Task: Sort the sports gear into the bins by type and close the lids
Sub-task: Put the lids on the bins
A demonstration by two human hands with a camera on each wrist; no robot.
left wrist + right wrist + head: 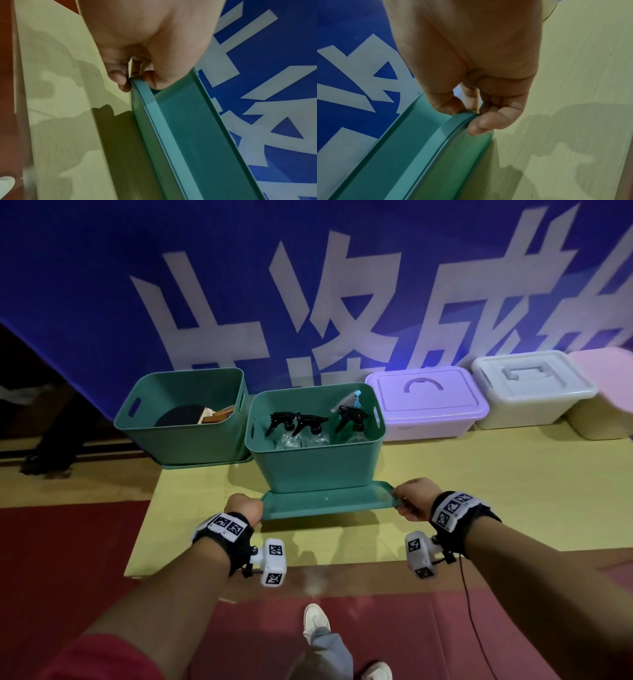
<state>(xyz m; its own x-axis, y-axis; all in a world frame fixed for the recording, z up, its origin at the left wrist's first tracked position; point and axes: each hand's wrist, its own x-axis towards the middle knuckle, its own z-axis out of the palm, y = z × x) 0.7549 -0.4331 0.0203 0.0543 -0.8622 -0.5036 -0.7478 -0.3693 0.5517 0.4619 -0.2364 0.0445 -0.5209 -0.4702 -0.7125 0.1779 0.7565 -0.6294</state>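
Fingers of the left hand curl round the left end of a teal lid, and the right hand pinches its right end likewise, thumb on top. The lid lies before the near teal bin, its far edge under or against the bin's base. That bin holds spray bottles. Beside it on the left, a second teal bin contains paddles. Rightward along the yellow platform stand lidded purple and white boxes.
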